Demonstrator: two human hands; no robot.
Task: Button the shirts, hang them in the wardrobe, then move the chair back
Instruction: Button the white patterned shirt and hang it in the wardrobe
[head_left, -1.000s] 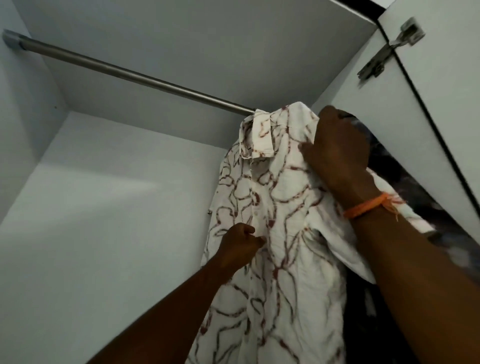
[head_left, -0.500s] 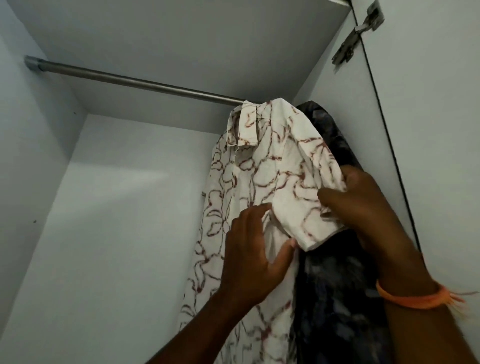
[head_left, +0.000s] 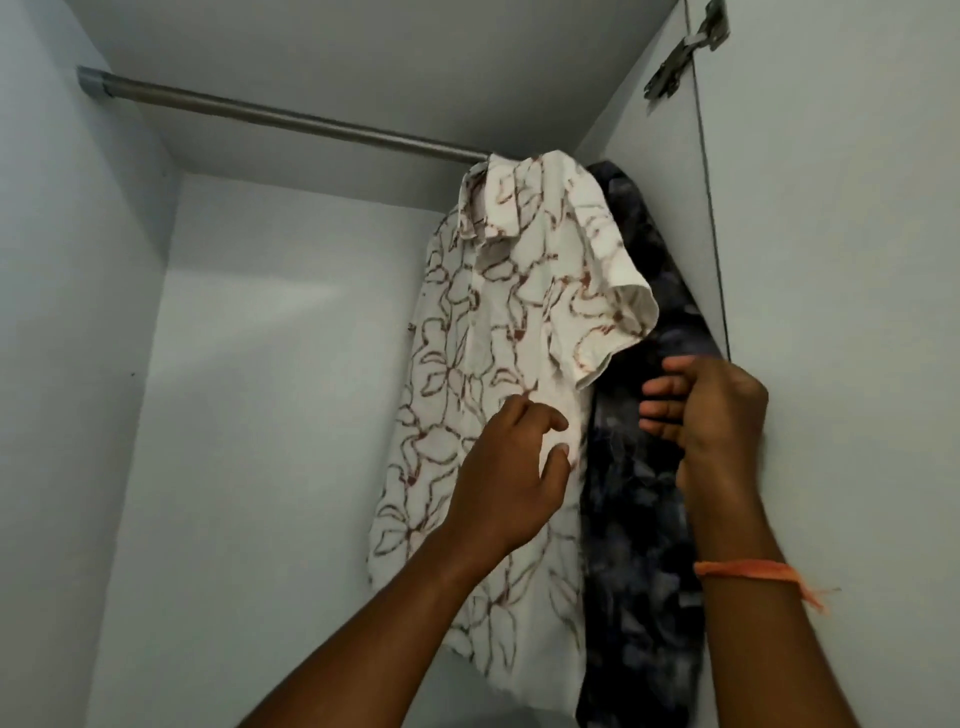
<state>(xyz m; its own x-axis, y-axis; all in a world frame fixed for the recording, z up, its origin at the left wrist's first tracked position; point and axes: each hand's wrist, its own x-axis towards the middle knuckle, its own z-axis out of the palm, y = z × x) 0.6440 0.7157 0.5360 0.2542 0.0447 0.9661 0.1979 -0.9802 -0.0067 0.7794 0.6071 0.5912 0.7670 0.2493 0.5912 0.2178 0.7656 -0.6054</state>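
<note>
**White patterned shirt on the wardrobe rail**

White fabric with brown looping line print, the short-sleeved shirt (head_left: 498, 332) hangs from the round grey metal rail (head_left: 280, 117) near its right end, inside the pale grey wardrobe (head_left: 260, 364). Just beside it on the right, touching it, hangs a dark blue-black mottled shirt (head_left: 639, 519), against the wardrobe's side wall. The left hand (head_left: 511, 467) lies against the front of the white shirt, fingers loosely curled and parted, pinching nothing that can be seen. The right hand (head_left: 711, 415), with an orange thread band (head_left: 748, 569) at its wrist, is in front of the dark shirt below the white sleeve, fingers spread and empty. A metal door hinge (head_left: 685, 52) sits at the upper right.
</note>
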